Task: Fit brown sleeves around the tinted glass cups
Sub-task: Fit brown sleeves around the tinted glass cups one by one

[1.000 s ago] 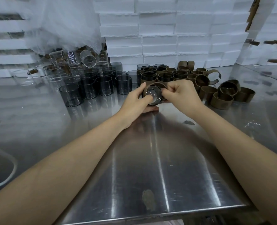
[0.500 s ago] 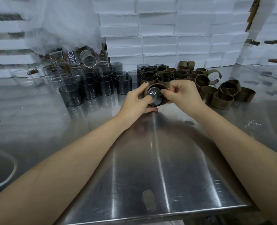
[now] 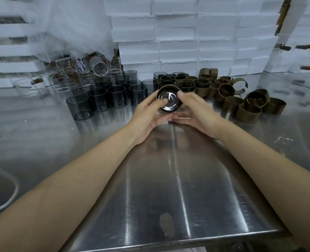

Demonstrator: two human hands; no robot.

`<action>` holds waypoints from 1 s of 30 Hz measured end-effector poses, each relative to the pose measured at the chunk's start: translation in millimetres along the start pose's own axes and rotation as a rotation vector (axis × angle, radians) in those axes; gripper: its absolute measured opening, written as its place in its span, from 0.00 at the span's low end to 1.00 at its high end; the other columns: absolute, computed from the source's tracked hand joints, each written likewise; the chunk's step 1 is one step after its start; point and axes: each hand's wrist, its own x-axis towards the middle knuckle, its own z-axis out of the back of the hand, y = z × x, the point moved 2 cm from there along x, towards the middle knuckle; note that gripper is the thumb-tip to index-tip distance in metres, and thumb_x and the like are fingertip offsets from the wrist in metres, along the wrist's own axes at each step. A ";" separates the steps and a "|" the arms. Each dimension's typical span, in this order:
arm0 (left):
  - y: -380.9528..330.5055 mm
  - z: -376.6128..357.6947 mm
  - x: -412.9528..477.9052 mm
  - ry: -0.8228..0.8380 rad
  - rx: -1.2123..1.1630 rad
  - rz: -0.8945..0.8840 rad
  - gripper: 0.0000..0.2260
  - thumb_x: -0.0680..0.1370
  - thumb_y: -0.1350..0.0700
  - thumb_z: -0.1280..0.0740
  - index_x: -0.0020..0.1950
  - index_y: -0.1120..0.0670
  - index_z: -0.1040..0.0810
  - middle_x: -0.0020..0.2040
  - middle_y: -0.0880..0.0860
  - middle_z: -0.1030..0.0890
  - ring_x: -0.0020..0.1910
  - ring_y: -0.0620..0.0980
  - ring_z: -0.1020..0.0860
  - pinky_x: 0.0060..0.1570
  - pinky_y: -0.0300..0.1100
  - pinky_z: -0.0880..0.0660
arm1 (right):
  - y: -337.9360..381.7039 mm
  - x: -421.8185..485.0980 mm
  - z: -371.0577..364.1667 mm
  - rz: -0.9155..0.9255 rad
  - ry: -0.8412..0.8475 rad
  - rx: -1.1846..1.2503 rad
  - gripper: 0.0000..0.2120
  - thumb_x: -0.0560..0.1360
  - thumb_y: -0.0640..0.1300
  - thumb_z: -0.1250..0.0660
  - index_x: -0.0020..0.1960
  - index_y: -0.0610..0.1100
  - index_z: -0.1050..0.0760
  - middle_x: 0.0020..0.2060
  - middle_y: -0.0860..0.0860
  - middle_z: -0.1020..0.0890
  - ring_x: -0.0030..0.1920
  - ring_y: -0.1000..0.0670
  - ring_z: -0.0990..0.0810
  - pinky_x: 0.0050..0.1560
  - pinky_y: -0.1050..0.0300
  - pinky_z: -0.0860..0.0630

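Far left of the left hand (image 3: 148, 113), toward the person: a curved rim (image 3: 14, 190) set in the steel table (image 3: 168, 188). Up and left of that hand, clear glasses (image 3: 59, 84) crowd under a hanging plastic sheet (image 3: 74, 28); some lie tipped over. Just left of the left hand: a block of tinted cups (image 3: 99, 99), upright and unsleeved, the nearest close to the knuckles but apart from them.

The left hand is curled round the cup (image 3: 170, 100), its thumb across the round end facing the camera; base or mouth, cannot tell. The cup lies on its side between both hands, with a brown sleeve (image 3: 168, 86) around it; how far the sleeve is seated cannot be told. The right hand (image 3: 197, 111) grips the same cup from the other side, thumb on the sleeve's upper edge, fingers stretched beneath, between cup and table.

Directly behind both hands: sleeved cups (image 3: 187, 84), packed touching, near the fingertips. Behind those, a wall of stacked white boxes (image 3: 177, 44).

Right of the right hand: loose sleeves (image 3: 248, 108) in a heap, a few sprung open, the nearest just beside the knuckles.

Room to move: bare steel runs from the hands back toward the person to the table's front edge, crossed only by the two forearms; one dull smudge (image 3: 166, 224) sits near that edge.
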 end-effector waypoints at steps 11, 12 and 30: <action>-0.5 -5.1 -2.2 0.010 0.029 0.083 0.31 0.70 0.40 0.32 0.70 0.52 0.28 0.48 0.53 0.16 0.35 0.47 0.18 0.34 0.31 0.22 | 5.4 -1.1 -3.4 -0.022 0.077 0.359 0.26 0.70 0.61 0.33 0.61 0.45 0.22 0.57 0.45 0.17 0.62 0.45 0.21 0.63 0.53 0.24; 0.0 -6.1 -1.9 0.002 0.031 0.083 0.32 0.69 0.40 0.32 0.70 0.52 0.27 0.47 0.53 0.16 0.34 0.46 0.18 0.32 0.30 0.23 | 6.2 -1.3 -4.7 -0.018 0.070 0.400 0.25 0.70 0.60 0.32 0.59 0.44 0.22 0.56 0.45 0.17 0.61 0.46 0.21 0.63 0.53 0.24; 5.8 -5.5 -2.5 -0.081 0.160 -0.057 0.29 0.73 0.62 0.26 0.72 0.56 0.31 0.63 0.55 0.20 0.61 0.51 0.20 0.58 0.44 0.22 | 8.6 -2.4 -5.5 -0.040 -0.028 0.440 0.18 0.81 0.52 0.42 0.65 0.44 0.25 0.59 0.45 0.19 0.56 0.49 0.20 0.53 0.55 0.23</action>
